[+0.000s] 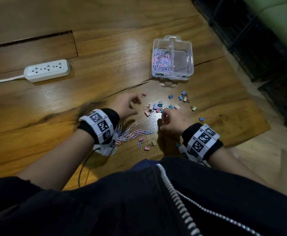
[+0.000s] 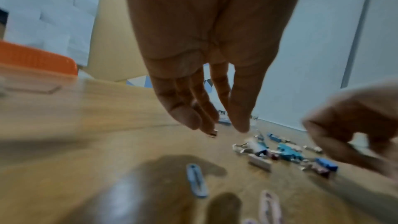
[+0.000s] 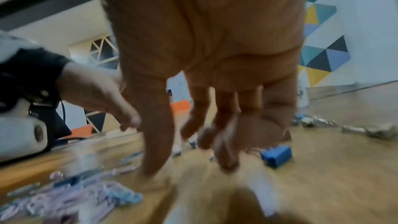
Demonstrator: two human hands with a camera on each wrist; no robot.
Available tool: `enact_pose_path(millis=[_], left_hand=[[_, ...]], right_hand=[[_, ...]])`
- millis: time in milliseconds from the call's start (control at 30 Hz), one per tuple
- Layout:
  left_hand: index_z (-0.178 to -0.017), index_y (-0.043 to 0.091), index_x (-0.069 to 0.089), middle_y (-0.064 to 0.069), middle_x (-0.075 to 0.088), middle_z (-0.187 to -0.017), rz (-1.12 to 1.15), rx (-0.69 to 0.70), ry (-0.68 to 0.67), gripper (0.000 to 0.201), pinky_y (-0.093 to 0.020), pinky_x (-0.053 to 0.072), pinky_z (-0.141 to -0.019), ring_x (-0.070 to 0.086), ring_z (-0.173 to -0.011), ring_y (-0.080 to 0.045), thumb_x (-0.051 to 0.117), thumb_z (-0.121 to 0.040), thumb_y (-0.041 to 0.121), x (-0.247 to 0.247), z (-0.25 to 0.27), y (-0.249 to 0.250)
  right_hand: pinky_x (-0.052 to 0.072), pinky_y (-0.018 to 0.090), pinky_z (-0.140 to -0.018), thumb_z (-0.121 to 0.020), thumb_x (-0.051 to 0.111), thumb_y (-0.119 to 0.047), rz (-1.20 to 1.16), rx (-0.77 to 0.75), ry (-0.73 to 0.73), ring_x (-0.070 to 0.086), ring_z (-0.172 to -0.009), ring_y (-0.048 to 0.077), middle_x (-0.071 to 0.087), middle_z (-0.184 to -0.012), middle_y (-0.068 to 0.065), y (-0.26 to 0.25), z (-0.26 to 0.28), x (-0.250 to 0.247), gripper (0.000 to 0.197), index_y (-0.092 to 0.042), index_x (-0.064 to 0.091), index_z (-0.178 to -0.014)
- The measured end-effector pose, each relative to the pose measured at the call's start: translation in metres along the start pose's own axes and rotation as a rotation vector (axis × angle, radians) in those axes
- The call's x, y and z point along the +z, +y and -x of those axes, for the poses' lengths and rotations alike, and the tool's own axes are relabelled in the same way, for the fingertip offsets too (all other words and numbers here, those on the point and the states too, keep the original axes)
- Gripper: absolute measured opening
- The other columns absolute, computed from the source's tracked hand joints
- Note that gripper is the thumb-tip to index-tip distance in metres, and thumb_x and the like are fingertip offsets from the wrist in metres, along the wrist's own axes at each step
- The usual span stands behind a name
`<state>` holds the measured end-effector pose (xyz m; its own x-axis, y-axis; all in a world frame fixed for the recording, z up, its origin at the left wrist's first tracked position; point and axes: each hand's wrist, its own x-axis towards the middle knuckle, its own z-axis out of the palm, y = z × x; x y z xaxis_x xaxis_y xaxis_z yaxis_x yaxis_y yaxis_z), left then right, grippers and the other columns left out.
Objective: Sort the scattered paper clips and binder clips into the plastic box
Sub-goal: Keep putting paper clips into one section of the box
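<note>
Above binder clips, loosely curled fingers

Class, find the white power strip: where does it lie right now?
In the head view the white power strip lies flat on the wooden floor at the left, well left of the plastic box and beyond the left hand.

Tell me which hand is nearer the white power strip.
Left. The left hand hovers right of and nearer the camera than the power strip; the right hand is farther right, beyond the binder clips.
</note>
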<state>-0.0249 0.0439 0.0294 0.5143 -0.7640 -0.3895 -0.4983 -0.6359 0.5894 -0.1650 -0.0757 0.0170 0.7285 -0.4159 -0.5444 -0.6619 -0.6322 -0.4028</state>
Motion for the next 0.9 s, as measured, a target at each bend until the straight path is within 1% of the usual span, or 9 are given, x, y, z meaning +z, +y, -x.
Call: enact_pose_path(millis=[133, 267, 367, 467, 533, 600, 733, 800, 900], left_hand=[[-0.107, 0.009, 0.061, -0.008, 0.065, -0.108, -0.294, -0.069, -0.189, 0.032, -0.026, 0.044, -0.080, 0.051, -0.086, -0.013, 0.071, -0.077, 0.008, -0.010, 0.018, -0.032], [-0.112, 0.017, 0.060, -0.005, 0.053, -0.113, -0.399, -0.067, -0.278, 0.038, -0.030, 0.045, -0.088, 0.052, -0.099, -0.020, 0.072, -0.076, 0.011, 0.002, 0.033, -0.046], [-0.108, 0.019, 0.060, 0.000, 0.044, -0.103, -0.418, -0.050, -0.268, 0.030, -0.030, 0.044, -0.083, 0.052, -0.104, -0.021, 0.069, -0.079, 0.020, 0.009, 0.036, -0.050], [-0.103, 0.021, 0.061, 0.004, 0.037, -0.097, -0.471, -0.034, -0.245, 0.029, -0.028, 0.041, -0.075, 0.047, -0.092, -0.015, 0.069, -0.078, 0.033, 0.009, 0.037, -0.049], [-0.101, 0.019, 0.061, 0.004, 0.038, -0.098, -0.413, -0.011, -0.208, 0.029, -0.029, 0.044, -0.077, 0.044, -0.088, -0.012, 0.070, -0.078, 0.034, 0.008, 0.035, -0.044], [-0.101, 0.014, 0.060, 0.002, 0.046, -0.100, -0.269, 0.026, -0.170, 0.027, -0.026, 0.045, -0.077, 0.047, -0.087, -0.012, 0.069, -0.079, 0.027, 0.008, 0.032, -0.034], [-0.107, 0.008, 0.058, 0.003, 0.058, -0.096, 0.048, 0.089, -0.107, 0.022, -0.008, 0.042, -0.058, 0.053, -0.072, -0.003, 0.061, -0.086, 0.013, 0.014, 0.018, -0.006], [-0.113, 0.009, 0.056, 0.007, 0.056, -0.089, 0.186, 0.093, -0.040, 0.024, -0.006, 0.047, -0.055, 0.051, -0.068, 0.002, 0.056, -0.089, 0.008, 0.020, 0.011, 0.006], [-0.121, 0.012, 0.052, 0.003, 0.055, -0.103, 0.186, 0.102, -0.002, 0.037, -0.012, 0.047, -0.056, 0.052, -0.069, -0.004, 0.061, -0.086, 0.006, 0.026, 0.005, 0.014]], right_hand=[[0.052, 0.031, -0.085, -0.072, 0.073, -0.023, 0.381, 0.064, -0.271, 0.055, -0.090, 0.018, 0.059, -0.097, 0.003, 0.005, 0.009, -0.004, 0.027, -0.016, 0.051, -0.086], [0.047, 0.025, -0.076, -0.076, 0.067, -0.011, 0.501, 0.075, -0.346, 0.059, -0.095, 0.021, 0.061, -0.109, 0.008, 0.012, 0.017, 0.004, 0.036, -0.005, 0.056, -0.111], [0.047, 0.023, -0.077, -0.082, 0.058, -0.005, 0.450, 0.062, -0.301, 0.055, -0.089, 0.020, 0.059, -0.112, 0.011, 0.014, 0.015, 0.008, 0.022, -0.006, 0.056, -0.104], [0.052, 0.031, -0.086, -0.081, 0.058, -0.002, 0.323, 0.067, -0.228, 0.058, -0.094, 0.023, 0.060, -0.109, 0.013, 0.015, 0.009, 0.006, 0.022, -0.016, 0.044, -0.070], [0.053, 0.034, -0.086, -0.082, 0.057, -0.001, 0.196, 0.057, -0.128, 0.058, -0.096, 0.025, 0.059, -0.108, 0.013, 0.016, 0.004, 0.005, 0.018, -0.015, 0.047, -0.075], [0.053, 0.038, -0.084, -0.084, 0.054, -0.003, 0.118, 0.043, 0.022, 0.058, -0.094, 0.025, 0.055, -0.111, 0.012, 0.015, 0.002, 0.003, 0.016, -0.011, 0.051, -0.098], [0.052, 0.035, -0.078, -0.083, 0.060, -0.020, 0.214, -0.039, 0.225, 0.052, -0.090, 0.022, 0.042, -0.117, 0.009, 0.006, 0.011, 0.010, 0.034, -0.016, 0.044, -0.111], [0.046, 0.026, -0.069, -0.079, 0.063, -0.039, 0.174, -0.110, 0.147, 0.047, -0.083, 0.016, 0.045, -0.105, 0.004, 0.000, 0.020, 0.020, 0.034, -0.017, 0.045, -0.097], [0.030, 0.022, -0.050, -0.069, 0.062, -0.063, 0.168, -0.136, -0.029, 0.047, -0.073, 0.016, 0.049, -0.083, -0.001, -0.007, 0.023, 0.039, 0.050, -0.019, 0.045, -0.083]])
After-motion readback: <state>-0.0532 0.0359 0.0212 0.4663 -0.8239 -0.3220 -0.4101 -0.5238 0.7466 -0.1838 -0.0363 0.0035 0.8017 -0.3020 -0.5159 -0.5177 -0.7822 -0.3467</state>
